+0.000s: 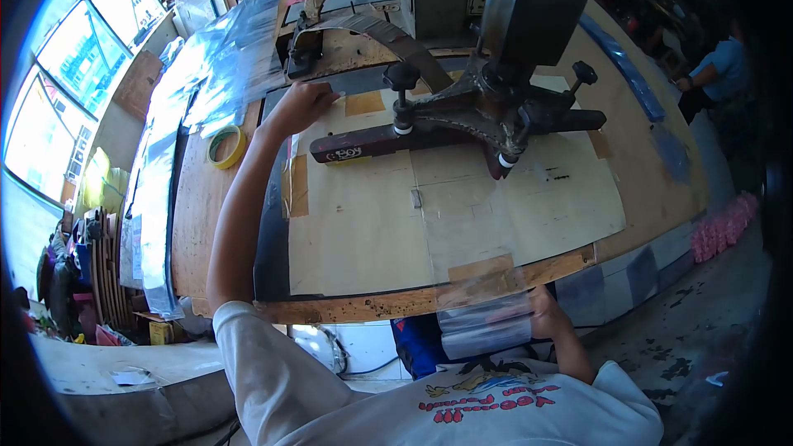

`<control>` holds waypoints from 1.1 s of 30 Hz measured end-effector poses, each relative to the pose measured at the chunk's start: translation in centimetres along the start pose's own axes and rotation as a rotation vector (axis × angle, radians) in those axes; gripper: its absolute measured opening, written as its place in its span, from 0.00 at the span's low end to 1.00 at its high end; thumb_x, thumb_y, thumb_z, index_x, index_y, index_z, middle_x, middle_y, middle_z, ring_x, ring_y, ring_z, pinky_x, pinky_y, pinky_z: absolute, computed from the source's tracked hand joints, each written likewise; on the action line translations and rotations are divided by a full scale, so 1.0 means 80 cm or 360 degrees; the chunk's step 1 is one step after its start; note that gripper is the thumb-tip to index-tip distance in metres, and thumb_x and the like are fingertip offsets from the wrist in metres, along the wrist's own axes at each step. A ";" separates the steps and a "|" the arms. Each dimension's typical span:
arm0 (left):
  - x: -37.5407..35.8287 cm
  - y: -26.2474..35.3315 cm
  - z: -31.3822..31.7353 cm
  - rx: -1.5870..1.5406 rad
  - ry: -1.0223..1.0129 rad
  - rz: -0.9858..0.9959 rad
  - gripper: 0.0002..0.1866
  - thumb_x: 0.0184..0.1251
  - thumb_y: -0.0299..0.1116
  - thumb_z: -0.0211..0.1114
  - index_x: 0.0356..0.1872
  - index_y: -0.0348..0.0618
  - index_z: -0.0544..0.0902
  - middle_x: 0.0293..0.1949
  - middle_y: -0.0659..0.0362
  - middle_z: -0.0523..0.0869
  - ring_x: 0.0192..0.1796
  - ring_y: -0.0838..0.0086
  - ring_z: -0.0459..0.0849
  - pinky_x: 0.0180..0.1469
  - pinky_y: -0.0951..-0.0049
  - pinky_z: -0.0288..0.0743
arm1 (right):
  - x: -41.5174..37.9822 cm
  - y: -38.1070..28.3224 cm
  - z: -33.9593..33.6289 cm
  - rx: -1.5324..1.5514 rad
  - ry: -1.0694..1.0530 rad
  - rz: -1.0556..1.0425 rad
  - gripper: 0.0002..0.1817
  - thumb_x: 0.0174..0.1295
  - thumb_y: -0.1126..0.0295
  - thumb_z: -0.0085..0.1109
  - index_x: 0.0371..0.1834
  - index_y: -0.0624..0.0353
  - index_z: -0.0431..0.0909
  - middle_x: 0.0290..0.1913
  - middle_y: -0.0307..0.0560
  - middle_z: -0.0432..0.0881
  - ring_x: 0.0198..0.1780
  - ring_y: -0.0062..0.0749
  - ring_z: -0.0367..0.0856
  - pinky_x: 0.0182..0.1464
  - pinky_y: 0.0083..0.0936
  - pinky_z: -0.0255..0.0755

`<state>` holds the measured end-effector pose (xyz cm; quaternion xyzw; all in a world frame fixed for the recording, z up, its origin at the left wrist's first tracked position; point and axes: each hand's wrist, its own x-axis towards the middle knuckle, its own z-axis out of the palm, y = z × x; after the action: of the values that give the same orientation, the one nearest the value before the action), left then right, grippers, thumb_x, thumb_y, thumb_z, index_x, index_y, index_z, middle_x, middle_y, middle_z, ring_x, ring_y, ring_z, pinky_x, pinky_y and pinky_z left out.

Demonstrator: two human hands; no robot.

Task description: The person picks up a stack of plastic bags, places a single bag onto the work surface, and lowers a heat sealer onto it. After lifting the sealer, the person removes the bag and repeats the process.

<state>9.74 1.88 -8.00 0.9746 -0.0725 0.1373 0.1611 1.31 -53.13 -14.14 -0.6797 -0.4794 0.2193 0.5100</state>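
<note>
Clear plastic film (487, 334) is what you've got at your right hand (545, 314), hanging over the front edge of the surface near your lap. Those fingers are at its right end, partly behind it, so I can't tell how far open they are or if they're really pinching. Your left hand (299, 109) is way over at the far left corner of the pale board (355, 239), fingers curled in; can't tell whether they grip anything.

The film runs back across that board toward the dark bar (355, 147) under the black metal press (487, 99). The board sits on a dark mat (273, 239), all on your wooden surface (202, 231), with a yellow tape roll (226, 148) left of your forearm. Shiny plastic sheets (235, 41) cover the far left, windows (87, 45) beyond. Off right there's a pink bundle (724, 227) and, farther back, a person in blue (725, 66).
</note>
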 end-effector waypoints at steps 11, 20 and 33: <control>-0.093 0.152 -0.166 -0.0004 -0.0888 -0.1026 0.13 0.72 0.37 0.62 0.45 0.40 0.88 0.34 0.55 0.90 0.35 0.73 0.90 0.42 0.70 0.84 | -0.025 0.019 0.000 -0.0303 -0.0083 0.0067 0.15 0.49 0.69 0.72 0.43 0.55 0.90 0.41 0.52 0.90 0.39 0.41 0.89 0.46 0.26 0.79; -0.205 0.357 -0.023 -0.1127 -0.0946 -0.0699 0.33 0.78 0.57 0.51 0.50 0.29 0.85 0.39 0.47 0.91 0.42 0.66 0.91 0.49 0.69 0.84 | -0.023 -0.011 -0.027 -0.0401 0.0070 -0.0478 0.16 0.49 0.68 0.70 0.43 0.53 0.89 0.34 0.42 0.89 0.32 0.34 0.86 0.36 0.24 0.74; -0.174 0.511 0.134 -0.3462 0.0125 -0.0546 0.41 0.73 0.41 0.58 0.78 0.34 0.49 0.65 0.32 0.73 0.48 0.62 0.88 0.48 0.67 0.84 | -0.136 -0.074 -0.061 -0.0010 -0.0500 -0.0586 0.10 0.51 0.69 0.70 0.38 0.55 0.89 0.35 0.41 0.90 0.31 0.36 0.87 0.35 0.25 0.77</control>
<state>-8.51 -38.68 -9.80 0.3044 -0.0132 0.0069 0.9524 -2.23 -64.86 -8.96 -0.5400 -0.6693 0.2241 0.4585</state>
